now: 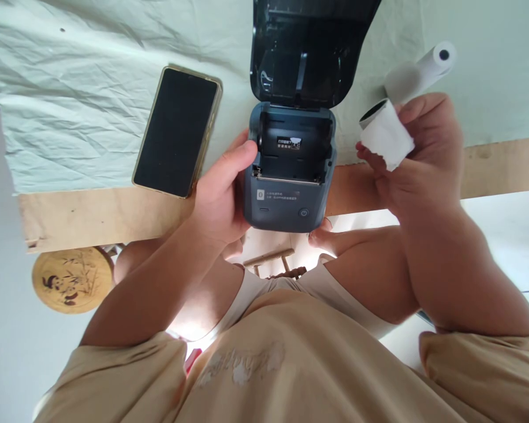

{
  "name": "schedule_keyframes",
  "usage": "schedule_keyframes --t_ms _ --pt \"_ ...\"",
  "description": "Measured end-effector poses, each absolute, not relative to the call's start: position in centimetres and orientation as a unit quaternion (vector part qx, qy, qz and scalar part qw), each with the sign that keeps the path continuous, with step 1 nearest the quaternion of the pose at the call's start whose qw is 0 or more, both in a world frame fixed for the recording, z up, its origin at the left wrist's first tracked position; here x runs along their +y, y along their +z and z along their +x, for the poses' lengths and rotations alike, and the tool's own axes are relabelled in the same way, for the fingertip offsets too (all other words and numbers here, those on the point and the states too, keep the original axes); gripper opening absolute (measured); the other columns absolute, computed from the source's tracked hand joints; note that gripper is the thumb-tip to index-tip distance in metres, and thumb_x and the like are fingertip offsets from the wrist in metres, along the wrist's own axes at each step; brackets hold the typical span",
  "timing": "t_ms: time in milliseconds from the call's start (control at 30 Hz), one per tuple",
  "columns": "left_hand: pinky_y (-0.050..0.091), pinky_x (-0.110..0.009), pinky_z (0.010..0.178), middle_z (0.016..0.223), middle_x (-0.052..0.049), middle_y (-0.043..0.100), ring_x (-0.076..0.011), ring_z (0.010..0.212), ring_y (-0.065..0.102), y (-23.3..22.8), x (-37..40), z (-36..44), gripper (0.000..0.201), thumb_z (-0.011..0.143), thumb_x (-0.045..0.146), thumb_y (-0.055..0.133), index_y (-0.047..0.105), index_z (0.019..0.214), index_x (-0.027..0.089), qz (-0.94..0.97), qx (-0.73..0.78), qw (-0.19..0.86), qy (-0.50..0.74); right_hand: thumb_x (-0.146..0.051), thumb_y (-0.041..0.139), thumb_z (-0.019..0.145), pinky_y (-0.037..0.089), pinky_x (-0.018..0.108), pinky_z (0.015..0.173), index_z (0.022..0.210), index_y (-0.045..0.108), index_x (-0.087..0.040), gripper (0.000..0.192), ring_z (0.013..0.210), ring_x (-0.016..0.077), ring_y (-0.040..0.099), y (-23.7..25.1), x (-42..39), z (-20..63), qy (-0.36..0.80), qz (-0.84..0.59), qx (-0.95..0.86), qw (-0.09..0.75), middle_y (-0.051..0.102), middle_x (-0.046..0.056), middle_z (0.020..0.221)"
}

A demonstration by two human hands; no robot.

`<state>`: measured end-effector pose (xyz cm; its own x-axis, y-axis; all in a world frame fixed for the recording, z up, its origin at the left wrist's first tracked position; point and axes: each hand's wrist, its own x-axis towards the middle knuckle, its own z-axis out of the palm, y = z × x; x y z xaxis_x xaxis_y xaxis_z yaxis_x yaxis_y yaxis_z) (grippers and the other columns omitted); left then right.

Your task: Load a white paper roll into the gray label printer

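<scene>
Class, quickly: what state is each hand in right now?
Left hand: closed, holding the printer, its lid open.
Right hand: closed, holding the small torn-edged roll.

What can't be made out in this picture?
Head view:
- Top of the open lid: cut off by the upper edge.
- How the left hand holds the printer underneath: hidden by the printer's body.
- Fine print on its front: too small to read.
- Far side of the small roll in the right hand: hidden by the roll itself.
</scene>
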<state>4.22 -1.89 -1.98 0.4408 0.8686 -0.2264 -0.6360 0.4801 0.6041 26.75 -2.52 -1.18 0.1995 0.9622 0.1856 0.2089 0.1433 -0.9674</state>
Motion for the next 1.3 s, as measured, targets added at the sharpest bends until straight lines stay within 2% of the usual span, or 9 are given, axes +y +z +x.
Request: schedule_keyframes --t_ms 167,300,367,467,600,800,933,1100,1300 --pt "0.057 -0.023 0.057 0.081 -0.003 0.069 -0.0148 0.067 0.068 -2.1 -2.0 4.2 0.025 0.094 0.035 0.05 0.064 0.096 0.015 0.229 0.283 0.817 0.446 -0.03 0.076 0.066 0.047 0.025 0.05 0.086 0.048 -0.02 0.036 0.062 0.0109 0.06 -0.7 -3.0 25.9 0.304 -0.552 -0.515 0.581 0.056 -0.002 0.077" --pt "0.053 -0.017 0.048 0.082 0.002 0.068 -0.0104 0.063 0.064 -2.3 -2.3 4.7 0.02 0.091 0.035 0.062 0.065 0.104 0.021 0.244 0.315 0.799 0.451 -0.056 0.064 0.082 0.05 0.032 0.063 0.085 0.05 -0.019 0.04 0.07 0.0104 0.056 0.2 -3.7 24.9 0.123 -0.512 -0.631 0.57 0.047 0.001 0.079" --pt "0.05 -0.014 0.045 0.081 0.003 0.068 -0.0083 0.06 0.062 -2.3 -2.4 5.0 0.02 0.09 0.035 0.067 0.067 0.106 0.024 0.253 0.321 0.793 0.451 -0.052 0.054 0.091 0.048 0.031 0.066 0.091 0.051 -0.021 0.031 0.077 0.0116 0.059 0.5 -4.2 24.3 0.049 -0.498 -0.701 0.508 0.051 0.002 0.084" --pt "0.051 -0.015 0.051 0.082 0.003 0.069 -0.0089 0.063 0.063 -2.3 -2.5 5.3 0.019 0.089 0.033 0.068 0.067 0.105 0.023 0.261 0.319 0.783 0.467 -0.039 0.051 0.092 0.056 0.037 0.083 0.104 0.051 -0.025 0.019 0.103 0.0178 0.067 0.5 -4.6 23.8 0.076 -0.471 -0.762 0.438 0.063 0.001 0.099" --pt "0.054 -0.019 0.061 0.094 0.001 0.071 -0.014 0.079 0.07 -2.4 -2.7 5.3 0.024 0.09 0.031 0.065 0.065 0.112 0.021 0.273 0.319 0.78 0.463 -0.028 0.055 0.085 0.051 0.053 0.103 0.111 0.043 -0.026 0.029 0.127 0.0242 0.061 0.1 -4.3 23.6 0.087 -0.459 -0.806 0.364 0.065 0.001 0.116" --pt "0.055 -0.024 0.063 0.106 -0.004 0.072 -0.0228 0.099 0.072 -2.1 -3.0 5.2 0.026 0.09 0.031 0.064 0.063 0.114 0.021 0.28 0.328 0.773 0.465 -0.032 0.053 0.09 0.05 0.047 0.101 0.097 0.052 -0.025 0.01 0.128 0.0206 0.061 0.5 -4.3 22.9 -0.001 -0.521 -0.808 0.274 0.07 -0.001 0.119" --pt "0.057 -0.024 0.065 0.111 -0.004 0.072 -0.0214 0.099 0.071 -1.9 -3.1 5.1 0.026 0.092 0.031 0.064 0.062 0.116 0.021 0.288 0.302 0.784 0.46 -0.032 0.057 0.093 0.052 0.042 0.1 0.085 0.061 -0.024 0.012 0.119 0.0173 0.063 0.7 -4.3 22.8 -0.014 -0.51 -0.807 0.297 0.071 -0.004 0.113" --pt "0.058 -0.021 0.065 0.11 -0.003 0.072 -0.0192 0.102 0.071 -3.0 -2.8 4.8 0.025 0.093 0.031 0.064 0.063 0.116 0.02 0.312 0.264 0.787 0.462 -0.023 0.066 0.086 0.052 0.037 0.084 0.084 0.064 -0.022 0.003 0.09 0.0143 0.065 0.4 -4.0 23.3 -0.026 -0.435 -0.831 0.344 0.071 -0.002 0.097" --pt "0.059 -0.023 0.088 0.106 0.001 0.07 -0.0148 0.102 0.069 -4.5 -2.4 4.5 0.038 0.085 0.024 0.072 0.061 0.121 0.021 0.35 0.234 0.773 0.475 -0.024 0.07 0.083 0.051 0.033 0.08 0.085 0.062 -0.02 0.009 0.087 0.0144 0.059 0.1 -4.4 23.6 -0.017 -0.337 -0.871 0.356 0.066 0.002 0.091"
